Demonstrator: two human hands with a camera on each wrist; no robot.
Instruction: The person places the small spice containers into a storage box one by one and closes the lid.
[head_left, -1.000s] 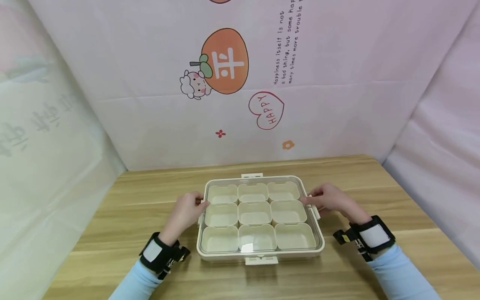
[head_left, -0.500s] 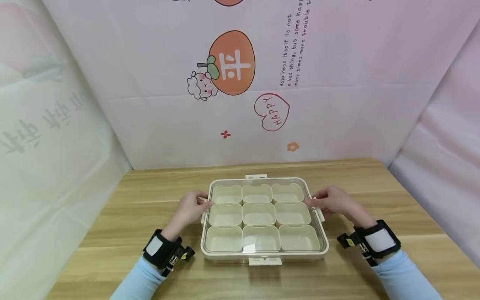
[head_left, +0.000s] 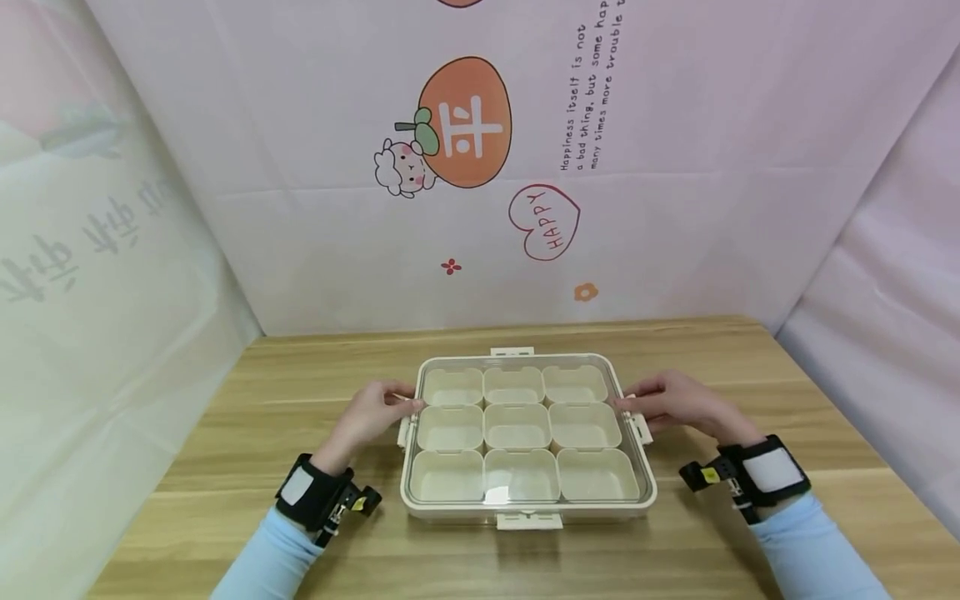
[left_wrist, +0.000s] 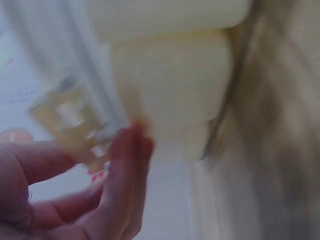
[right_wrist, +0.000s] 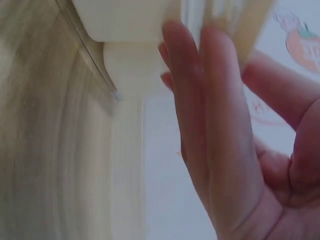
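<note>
A cream storage box (head_left: pixel 442 516) with a clear-topped lid (head_left: pixel 600 506) sits on the table, and several cream inner cups (head_left: pixel 517 427) show through the lid. My left hand (head_left: pixel 373 415) grips the box's left edge, thumb at the lid rim. In the left wrist view its fingertips meet the box side, with the tilted left latch (left_wrist: pixel 70 117) between thumb and fingers. On the opposite edge my right hand (head_left: pixel 678 408) grips the box near the right latch (head_left: pixel 641 428). The front latch (head_left: pixel 529 522) and back latch (head_left: pixel 512 352) stick outward. The cups hold nothing visible.
The wood-grain table (head_left: pixel 300 367) ends at a white printed cloth (head_left: pixel 337 267) behind the box. Further cloth hangs along the left and right sides. Each wrist wears a black strap (head_left: pixel 765 471) with a small camera.
The view has shifted slightly, placing the box a little further right in the picture. The left latch stands out more from the box side now. Both hands keep to the same edges.
</note>
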